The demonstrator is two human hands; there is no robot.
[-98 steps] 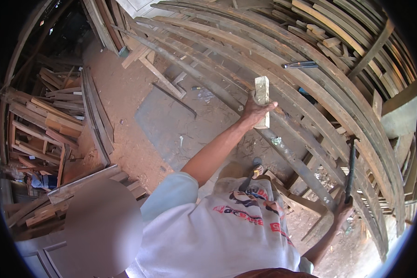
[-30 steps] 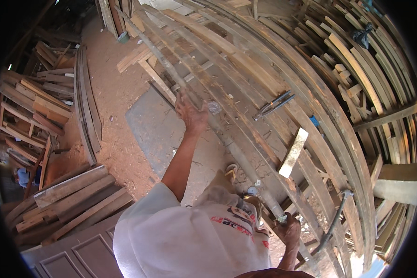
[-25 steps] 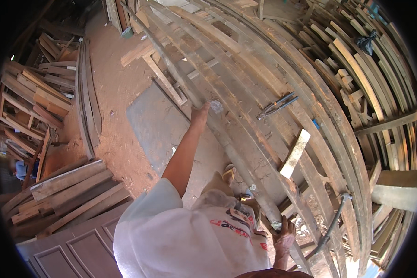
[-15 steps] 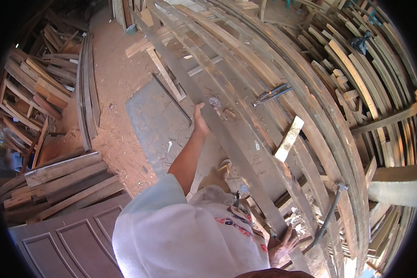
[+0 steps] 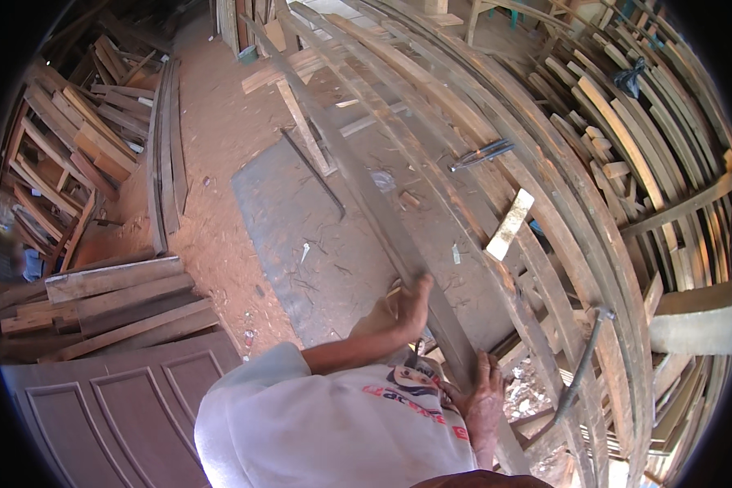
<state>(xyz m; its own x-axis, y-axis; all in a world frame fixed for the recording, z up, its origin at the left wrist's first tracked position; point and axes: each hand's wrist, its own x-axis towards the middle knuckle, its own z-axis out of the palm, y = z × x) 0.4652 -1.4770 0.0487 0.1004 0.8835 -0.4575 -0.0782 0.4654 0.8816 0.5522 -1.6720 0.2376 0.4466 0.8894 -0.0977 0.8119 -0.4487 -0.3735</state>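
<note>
A long dark wooden plank (image 5: 356, 180) runs from the far left of the bench toward me, passing close in front of my shirt. My left hand (image 5: 405, 307) is closed around its left edge, with the thumb side on the upper face; the fingers are slightly blurred and partly hidden. Nearer to my body, my right hand (image 5: 478, 392) grips the same plank, its fingers lying over the right edge. To the right, more long boards lie roughly alongside. On them rest a short pale wood piece (image 5: 510, 225), pincers with dark blue handles (image 5: 481, 154) and a hammer (image 5: 581, 366).
Stacked lumber (image 5: 659, 146) fills the right side, and more piles (image 5: 81, 138) stand at the left. A brown panelled door (image 5: 114, 415) lies at lower left beside short boards (image 5: 122, 297). Under the plank is a grey sheet (image 5: 281, 236) with shavings and a thin dark bar (image 5: 313, 172).
My left hand has slid along the plank toward my body. My right hand has come farther up it, so the hands are closer together. The view has shifted slightly.
</note>
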